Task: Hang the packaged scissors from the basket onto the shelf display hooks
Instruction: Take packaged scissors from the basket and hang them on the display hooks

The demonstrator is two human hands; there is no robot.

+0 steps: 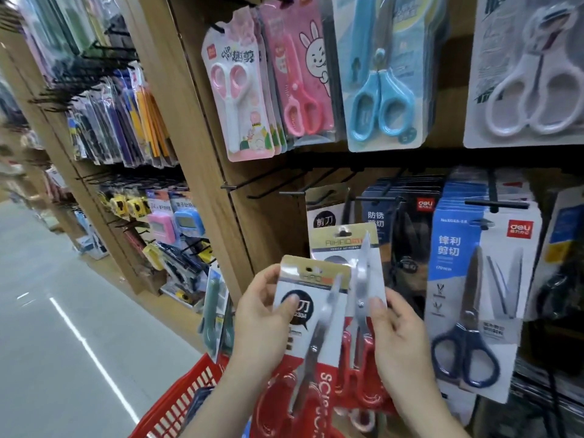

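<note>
Gripping, with the left hand (262,314), a white-and-gold carded blister pack of red-handled steel scissors (313,279): thumb pressing on the card face, fingers curling round its left edge. Pinching, with the right hand (398,336), a second matching carded pack (344,245): thumb lying on the clear blister, remaining fingers hidden behind the card. Keeping the hands apart, one pack in each, with the packs overlapping and the left-hand one in front.

Taking the empty black wire display hook (290,193) as reference: holding both packs below it and slightly to its right, short of hook height. Noting a hanging card pack of the same brand (325,213) just right of the hook, and the red plastic basket (177,399) well below it, to the left.

Judging the step as separating two packs ahead of hanging; neither is yet on a hook. Judging the next move as calling for one pack to be raised, its top hang-slot lined up with a hook tip, then slid back along the wire. Expecting the overlap to need clearing first, and the other hand to be holding the spare pack aside.
</note>
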